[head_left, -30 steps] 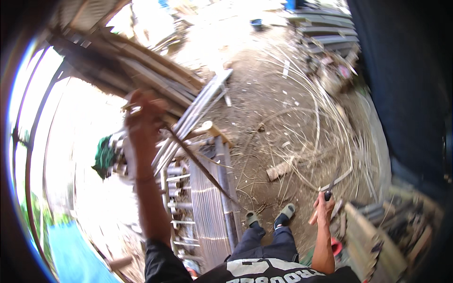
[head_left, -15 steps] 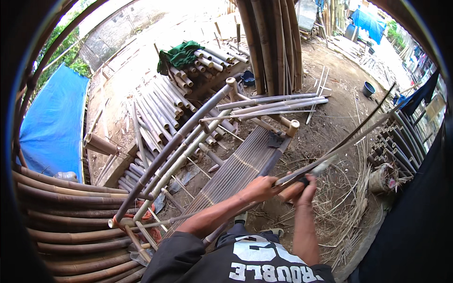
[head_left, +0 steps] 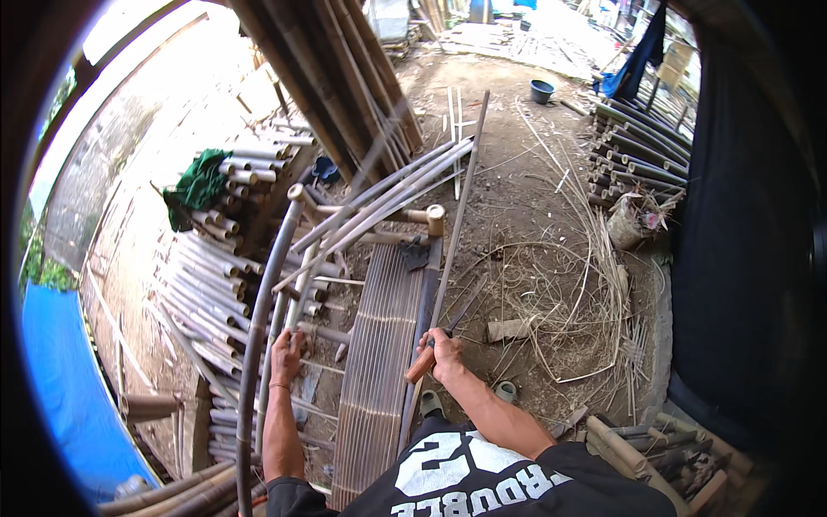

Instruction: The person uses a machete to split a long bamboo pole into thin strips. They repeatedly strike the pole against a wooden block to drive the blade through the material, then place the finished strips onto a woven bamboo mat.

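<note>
My right hand (head_left: pixel 444 351) is closed around the wooden handle of a knife (head_left: pixel 466 308), its dark blade pointing up and away. A long bamboo strip (head_left: pixel 465 202) runs past that hand's fingers; whether they also grip it I cannot tell. My left hand (head_left: pixel 287 355) is closed beside the rails of a bamboo bench frame (head_left: pixel 261 319), on what looks like a thin strip blurred by motion (head_left: pixel 366 168). Between my hands lies the bench's slatted bamboo seat (head_left: pixel 381 345). Several cut bamboo lengths (head_left: pixel 392 194) rest across the frame's far end.
Stacked bamboo poles (head_left: pixel 202 284) lie at left, with a green cloth (head_left: pixel 202 181) on the far stack. Thin shavings (head_left: pixel 551 302) and a short wood piece (head_left: pixel 508 330) litter the ground at right. More poles (head_left: pixel 642 159) and a log stump (head_left: pixel 633 222) stand farther right. A dark bucket (head_left: pixel 542 91) is beyond.
My hands have moved apart: the left went left to the bench rails, the right stayed with the knife, which now points away. The view has swung right. The strip material no longer spans both hands.
</note>
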Demonstrator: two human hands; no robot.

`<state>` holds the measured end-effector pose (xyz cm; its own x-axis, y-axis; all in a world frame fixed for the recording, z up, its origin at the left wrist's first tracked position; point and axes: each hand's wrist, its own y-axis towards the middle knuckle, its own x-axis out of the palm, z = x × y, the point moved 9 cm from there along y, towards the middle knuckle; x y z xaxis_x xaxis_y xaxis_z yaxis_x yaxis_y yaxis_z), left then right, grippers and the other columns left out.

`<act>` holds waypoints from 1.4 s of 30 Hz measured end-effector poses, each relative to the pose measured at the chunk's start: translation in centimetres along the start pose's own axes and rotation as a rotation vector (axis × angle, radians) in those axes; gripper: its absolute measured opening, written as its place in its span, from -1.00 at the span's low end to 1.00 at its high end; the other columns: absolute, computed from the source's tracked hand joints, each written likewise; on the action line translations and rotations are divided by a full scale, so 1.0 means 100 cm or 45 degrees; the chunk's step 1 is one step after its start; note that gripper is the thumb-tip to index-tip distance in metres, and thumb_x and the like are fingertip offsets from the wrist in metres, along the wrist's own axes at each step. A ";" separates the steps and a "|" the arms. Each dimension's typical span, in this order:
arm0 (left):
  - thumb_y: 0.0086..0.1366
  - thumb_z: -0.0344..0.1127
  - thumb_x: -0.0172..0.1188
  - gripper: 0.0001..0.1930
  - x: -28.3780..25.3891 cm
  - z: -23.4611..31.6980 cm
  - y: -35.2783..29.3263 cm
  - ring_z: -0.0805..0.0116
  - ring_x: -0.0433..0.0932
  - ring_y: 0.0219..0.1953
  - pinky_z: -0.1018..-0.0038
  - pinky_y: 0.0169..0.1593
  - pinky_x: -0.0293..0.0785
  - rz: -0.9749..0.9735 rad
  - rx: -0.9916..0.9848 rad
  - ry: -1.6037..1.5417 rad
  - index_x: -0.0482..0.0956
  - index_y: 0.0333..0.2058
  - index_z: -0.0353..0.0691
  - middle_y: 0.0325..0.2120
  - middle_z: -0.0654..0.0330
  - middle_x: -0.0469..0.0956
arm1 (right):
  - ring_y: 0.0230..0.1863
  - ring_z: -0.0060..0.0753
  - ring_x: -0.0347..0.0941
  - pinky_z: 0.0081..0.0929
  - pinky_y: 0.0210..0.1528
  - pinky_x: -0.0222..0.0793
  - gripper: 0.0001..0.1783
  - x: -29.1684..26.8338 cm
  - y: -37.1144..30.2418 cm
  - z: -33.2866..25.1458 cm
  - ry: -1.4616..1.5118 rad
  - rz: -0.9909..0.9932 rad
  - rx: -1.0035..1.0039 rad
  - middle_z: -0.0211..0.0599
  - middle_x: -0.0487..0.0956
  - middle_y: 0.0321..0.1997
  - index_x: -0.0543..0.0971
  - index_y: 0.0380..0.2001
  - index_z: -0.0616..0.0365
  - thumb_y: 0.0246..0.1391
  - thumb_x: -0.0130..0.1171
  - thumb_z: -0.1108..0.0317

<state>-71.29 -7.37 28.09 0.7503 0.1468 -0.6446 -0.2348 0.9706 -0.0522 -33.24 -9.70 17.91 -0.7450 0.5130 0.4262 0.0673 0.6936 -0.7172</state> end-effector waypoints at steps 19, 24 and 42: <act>0.40 -0.13 0.06 -0.66 0.165 0.569 -0.009 0.25 0.39 -0.54 0.29 -0.41 0.35 0.248 0.967 -0.110 0.53 -0.33 -0.37 -0.61 0.07 0.50 | -0.34 -0.60 0.37 -0.63 -0.23 0.28 -0.68 0.007 -0.114 -0.175 0.355 -0.676 -0.282 -0.41 0.48 -0.37 0.47 -0.11 0.26 0.08 0.22 0.37; 0.43 0.10 -0.04 -0.58 0.102 0.654 0.000 0.68 0.23 -0.64 0.65 -0.62 0.07 0.303 0.845 -0.333 0.54 -0.39 -0.11 -0.64 0.43 0.34 | -0.43 -0.52 0.46 -0.58 -0.45 0.50 -0.42 -0.163 -0.096 -0.284 -0.111 -0.394 -0.416 -0.31 0.46 -0.38 0.36 0.13 0.31 0.03 0.20 0.35; 0.45 0.12 -0.22 -0.57 0.262 0.573 -0.091 0.61 0.06 -0.75 0.68 -0.75 0.01 0.145 1.260 -1.083 0.08 -0.50 -0.03 -0.68 0.35 0.09 | -0.57 -0.55 0.46 -0.52 -0.59 0.41 -0.79 -0.412 -0.159 -0.197 -0.387 0.547 -0.290 -0.33 0.49 -0.52 0.44 -0.36 0.23 0.25 0.05 0.29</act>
<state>-14.07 -1.40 55.38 0.9949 -0.0432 0.0913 -0.0450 0.6194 0.7838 9.47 -31.88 22.60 -0.7743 0.6277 -0.0796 0.5226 0.5634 -0.6399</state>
